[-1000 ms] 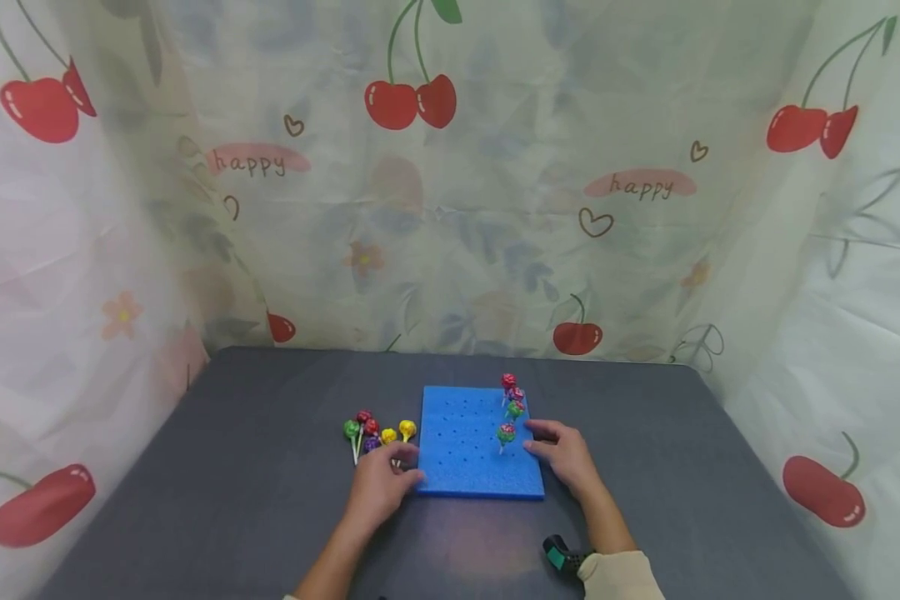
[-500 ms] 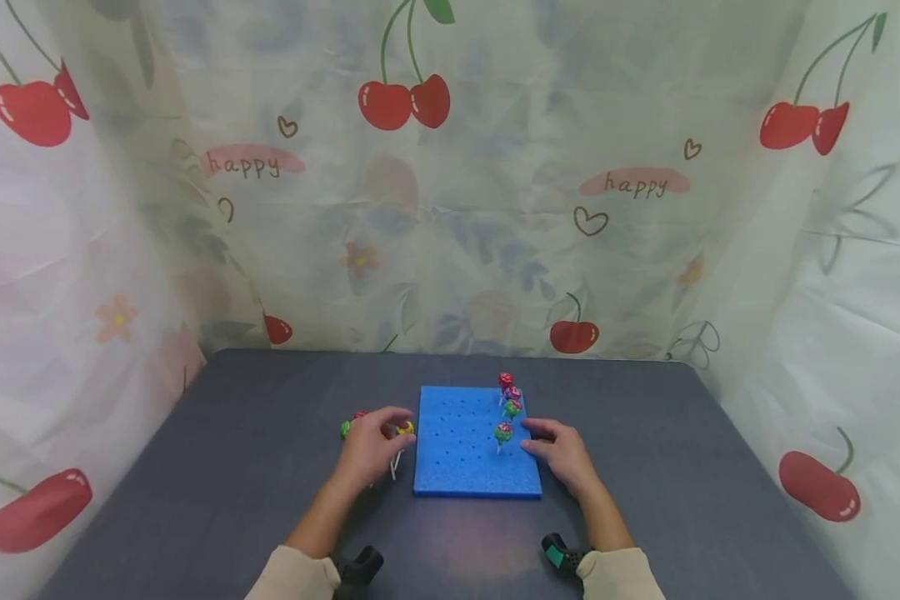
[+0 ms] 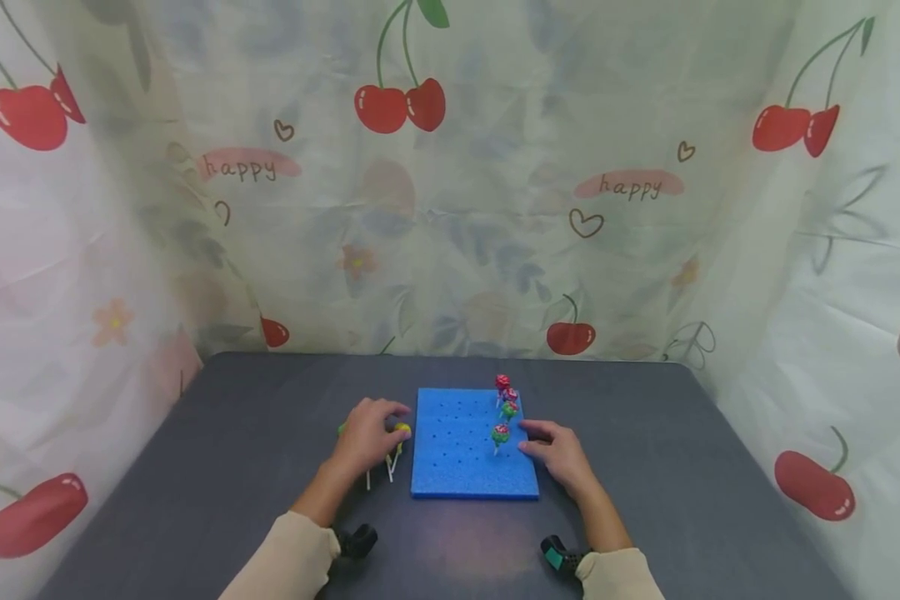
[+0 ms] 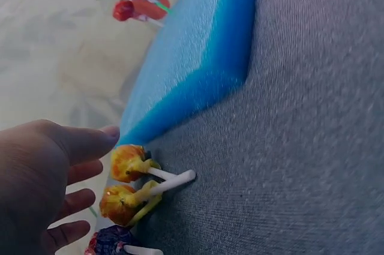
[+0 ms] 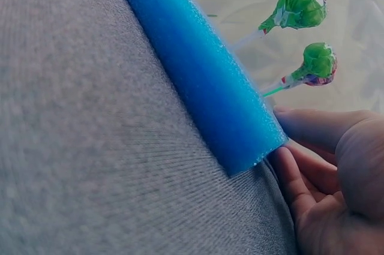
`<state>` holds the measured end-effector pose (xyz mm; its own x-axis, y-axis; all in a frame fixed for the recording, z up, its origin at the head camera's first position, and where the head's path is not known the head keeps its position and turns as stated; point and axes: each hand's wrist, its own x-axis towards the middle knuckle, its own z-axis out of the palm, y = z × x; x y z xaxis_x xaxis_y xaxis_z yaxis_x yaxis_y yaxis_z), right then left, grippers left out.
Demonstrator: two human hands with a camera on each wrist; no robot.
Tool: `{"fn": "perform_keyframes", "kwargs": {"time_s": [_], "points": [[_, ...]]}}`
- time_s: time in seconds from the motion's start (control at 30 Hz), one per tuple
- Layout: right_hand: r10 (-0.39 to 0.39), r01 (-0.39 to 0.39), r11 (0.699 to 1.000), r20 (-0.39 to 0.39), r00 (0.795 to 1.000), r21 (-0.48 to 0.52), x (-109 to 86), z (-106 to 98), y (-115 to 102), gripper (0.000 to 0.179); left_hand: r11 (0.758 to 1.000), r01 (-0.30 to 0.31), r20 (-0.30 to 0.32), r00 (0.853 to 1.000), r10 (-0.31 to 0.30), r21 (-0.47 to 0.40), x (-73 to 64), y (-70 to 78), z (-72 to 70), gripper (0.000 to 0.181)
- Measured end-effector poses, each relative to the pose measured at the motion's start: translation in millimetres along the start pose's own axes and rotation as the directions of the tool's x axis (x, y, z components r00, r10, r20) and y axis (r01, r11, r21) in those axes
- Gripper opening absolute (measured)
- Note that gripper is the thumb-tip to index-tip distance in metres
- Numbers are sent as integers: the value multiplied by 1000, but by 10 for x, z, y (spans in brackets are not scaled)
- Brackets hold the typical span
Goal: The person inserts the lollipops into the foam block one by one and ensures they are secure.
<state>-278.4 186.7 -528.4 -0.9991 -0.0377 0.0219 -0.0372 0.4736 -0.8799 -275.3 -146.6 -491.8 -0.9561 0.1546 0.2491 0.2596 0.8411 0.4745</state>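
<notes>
My left hand (image 3: 367,432) reaches over a cluster of lollipops left of the blue foam board (image 3: 450,475), hiding most of them in the head view. In the left wrist view its thumb extends just above a yellow lollipop (image 4: 128,164), fingers apart with nothing between them. A second yellow lollipop (image 4: 119,203) and a dark purple lollipop (image 4: 113,240) lie beside it, white sticks outward. My right hand (image 3: 562,452) touches the board's right edge with thumb and fingers. Several lollipops stand upright along that side, among them a green lollipop (image 5: 303,8) and a green-and-red one (image 5: 320,63).
The dark table (image 3: 270,392) carries the board, which has rows of small holes. Cherry-printed curtains (image 3: 450,250) enclose the back and sides. Black wrist devices (image 3: 357,542) sit at both cuffs.
My left hand has moved off the board's left edge, leftward and up over the loose lollipops. My right hand stays at the board's right edge. The head view has shifted slightly.
</notes>
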Motion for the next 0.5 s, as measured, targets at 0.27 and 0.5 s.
{"fn": "perform_keyframes", "kwargs": {"time_s": [0.27, 0.5], "points": [[-13, 13, 1000, 3, 1000, 21, -7, -8, -2, 37, 997, 17, 82, 996, -23, 73, 68, -44, 23, 36], [-12, 12, 1000, 5, 1000, 14, -17, -16, 4, 37, 992, 45, 129, 990, -60, 117, 117, -16, 19, 33]]}}
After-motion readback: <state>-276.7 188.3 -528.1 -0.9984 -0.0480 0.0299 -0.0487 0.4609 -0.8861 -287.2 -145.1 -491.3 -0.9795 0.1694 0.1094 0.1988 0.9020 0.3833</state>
